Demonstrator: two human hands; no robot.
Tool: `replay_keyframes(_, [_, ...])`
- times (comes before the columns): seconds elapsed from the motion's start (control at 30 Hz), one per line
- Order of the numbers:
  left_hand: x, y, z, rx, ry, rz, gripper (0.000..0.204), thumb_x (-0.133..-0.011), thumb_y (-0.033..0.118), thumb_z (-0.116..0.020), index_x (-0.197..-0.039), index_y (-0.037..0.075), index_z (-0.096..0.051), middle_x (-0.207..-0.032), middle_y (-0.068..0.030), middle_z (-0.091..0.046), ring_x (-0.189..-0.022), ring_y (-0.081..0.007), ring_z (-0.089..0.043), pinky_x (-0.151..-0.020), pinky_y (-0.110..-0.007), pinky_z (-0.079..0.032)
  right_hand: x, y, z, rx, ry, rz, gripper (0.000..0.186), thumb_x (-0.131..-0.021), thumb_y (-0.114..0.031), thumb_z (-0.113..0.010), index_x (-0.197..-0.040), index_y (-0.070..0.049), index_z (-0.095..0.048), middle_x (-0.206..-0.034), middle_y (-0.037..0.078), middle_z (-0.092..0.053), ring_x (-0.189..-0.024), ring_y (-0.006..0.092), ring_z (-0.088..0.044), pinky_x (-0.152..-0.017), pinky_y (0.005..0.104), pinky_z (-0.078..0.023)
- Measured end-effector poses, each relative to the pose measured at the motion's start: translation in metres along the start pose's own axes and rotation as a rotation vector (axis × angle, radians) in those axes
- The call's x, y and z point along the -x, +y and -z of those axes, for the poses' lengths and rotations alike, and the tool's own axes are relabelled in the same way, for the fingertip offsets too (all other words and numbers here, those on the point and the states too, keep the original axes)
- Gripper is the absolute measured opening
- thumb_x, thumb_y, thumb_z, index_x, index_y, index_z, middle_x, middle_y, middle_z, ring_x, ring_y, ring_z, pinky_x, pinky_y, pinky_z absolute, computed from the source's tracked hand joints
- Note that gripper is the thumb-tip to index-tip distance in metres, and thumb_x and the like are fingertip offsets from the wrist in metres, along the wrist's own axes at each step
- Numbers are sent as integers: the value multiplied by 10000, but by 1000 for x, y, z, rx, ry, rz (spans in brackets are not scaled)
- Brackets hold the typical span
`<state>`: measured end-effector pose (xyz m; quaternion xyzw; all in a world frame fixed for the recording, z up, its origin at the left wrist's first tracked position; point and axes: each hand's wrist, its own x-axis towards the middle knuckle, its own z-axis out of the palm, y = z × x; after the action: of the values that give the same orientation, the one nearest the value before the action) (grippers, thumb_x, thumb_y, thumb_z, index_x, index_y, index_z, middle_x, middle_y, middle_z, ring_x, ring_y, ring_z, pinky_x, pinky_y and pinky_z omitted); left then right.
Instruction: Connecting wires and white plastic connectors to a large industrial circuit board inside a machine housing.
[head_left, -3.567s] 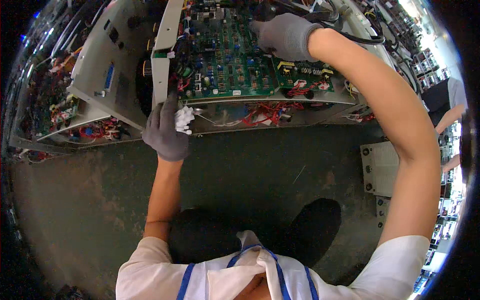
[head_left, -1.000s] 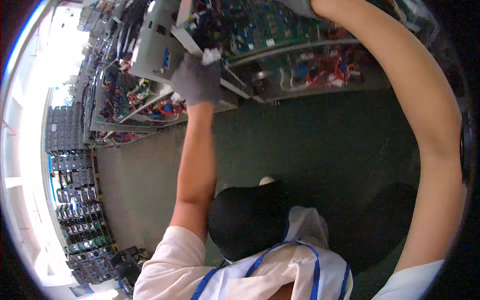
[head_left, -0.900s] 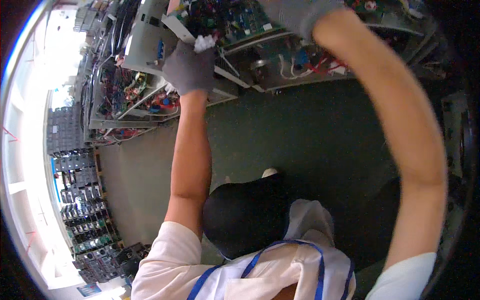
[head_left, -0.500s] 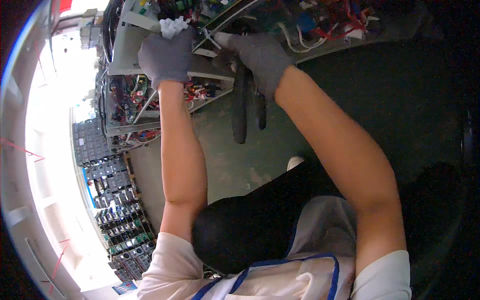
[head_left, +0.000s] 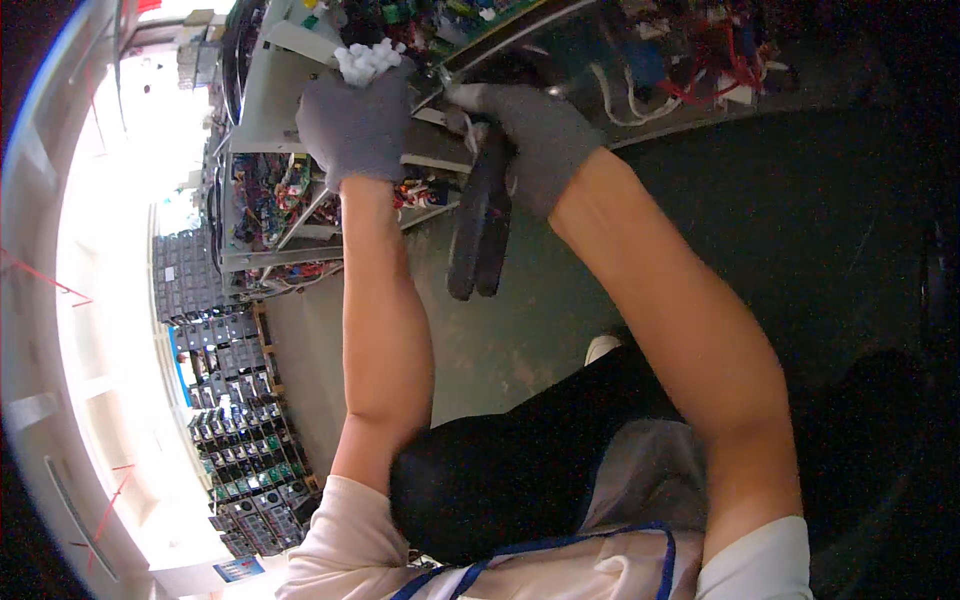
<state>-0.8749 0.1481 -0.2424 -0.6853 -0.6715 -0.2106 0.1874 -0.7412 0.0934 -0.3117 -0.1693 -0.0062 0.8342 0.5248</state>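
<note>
My left hand [head_left: 355,128], in a grey knit glove, is closed round a bundle of small white plastic pieces [head_left: 368,62], perhaps connectors, which stick out at its top. Close beside it, my right hand [head_left: 545,135], also gloved, grips a pair of pliers or cutters [head_left: 480,225]. Their dark handles point down toward me and lie side by side. The tool's jaws are hard to make out near a metal edge [head_left: 440,75] between my hands. Where my left fingers touch the bundle is hidden behind the glove.
Shelves with circuit boards and wires [head_left: 285,195] stand under and behind my hands. Red and white cables [head_left: 690,85] lie at the upper right. Stacked dark units [head_left: 250,440] line the left side beside a bright window. Greenish floor [head_left: 440,340] shows below.
The tool's handles were spread apart and have come together in my right hand. Both hands appear slightly lower and farther right in the view. The white bundle stays in my left hand.
</note>
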Motion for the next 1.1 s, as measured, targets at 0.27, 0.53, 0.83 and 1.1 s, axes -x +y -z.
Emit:
replay_keyframes(0.27, [1,-3,-10,78,34,-37,435,-595,364,-764,-836,8,-699,-817,-158,-692,-777,-292,-681,-700,-383,-520,0,6,6,59,26,4,133,-815,-204,-659,-761,-90,-615,-619,3,-553,-518,106,-494,-480,237,-429])
replay_keyframes(0.53, [6,11,-3,152,42,22,437,-582,364,-771,-820,5,-694,-804,-166,-688,-776,-312,-676,-716,-391,-517,-23,18,27,248,9,149,144,-781,-201,-660,-731,-84,-593,-604,12,-529,-501,130,-486,-467,274,-438])
replay_keyframes(0.83, [7,0,-10,87,64,-76,432,-587,357,-775,-816,1,-687,-804,-174,-684,-777,-319,-673,-712,-404,-513,-9,13,19,87,21,14,136,-759,-172,-659,-765,-56,-589,-587,42,-511,-462,154,-485,-412,278,-436])
replay_keyframes(1.1, [10,13,-9,144,59,7,421,-597,346,-772,-813,-3,-679,-787,-171,-685,-755,-317,-676,-697,-395,-516,11,11,8,274,84,287,203,-722,-134,-633,-884,-13,-651,-650,72,-578,-520,175,-529,-499,315,-453])
